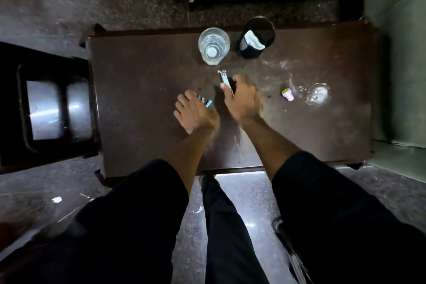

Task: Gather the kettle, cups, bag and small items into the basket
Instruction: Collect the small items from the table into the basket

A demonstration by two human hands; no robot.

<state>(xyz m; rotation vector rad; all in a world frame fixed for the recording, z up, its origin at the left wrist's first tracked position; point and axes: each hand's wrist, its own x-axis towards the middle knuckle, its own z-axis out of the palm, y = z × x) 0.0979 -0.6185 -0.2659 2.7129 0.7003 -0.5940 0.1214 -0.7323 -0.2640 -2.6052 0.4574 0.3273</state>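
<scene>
On the dark brown table [138, 71] my right hand [241, 99] grips a metal nail clipper [224, 78] that sticks out past my fingers. My left hand [193, 110] is closed around several small items [205, 101], one with a blue tip showing. A clear drinking glass [214, 45] stands at the far middle. Beside it on the right is a black cup [257, 38] with a white label. A small purple bottle with a yellow-green cap [288, 94] lies to the right of my right hand. No basket, kettle or bag can be made out.
A dark stool with a shiny seat [54, 110] stands left of the table. Green sofa cushions [396, 57] border the right and far sides. A glossy smear [318, 95] marks the table's right part. My legs and the stone floor [232, 214] fill the foreground.
</scene>
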